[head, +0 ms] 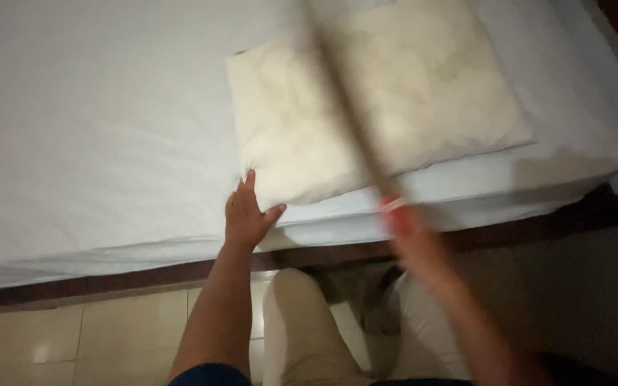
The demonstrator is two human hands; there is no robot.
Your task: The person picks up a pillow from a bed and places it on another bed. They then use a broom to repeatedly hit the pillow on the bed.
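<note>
Left hand (248, 214) lies flat and open on the near corner of the pillow (373, 107), fingers spread, gripping nothing, just pinning it. The pillow is bare, cream, blotchy with stains, and lies on the white sheet of the bed (94, 129), at the edge nearest the person. Right hand (402, 218) is clenched around a thin wooden stick (348, 107), which runs from the fist up and across the pillow's middle; both are heavily motion-blurred, so I can't tell whether the stick touches the fabric. Something red shows at the fist, too smeared to identify. Below the pillow, past the dark bed frame, are the person's light trousers (302, 329) and a tiled floor (73, 336). Risks, as I judge them: the left hand sits close to the stick's line across the pillow, so a strike that drifts toward that corner could hit the fingers. The pillow is held at one corner only and already sits at the mattress edge, so a hard hit could pivot it or knock it to the floor. A thin stick swung fast could also snap or slip from the fist.
</note>
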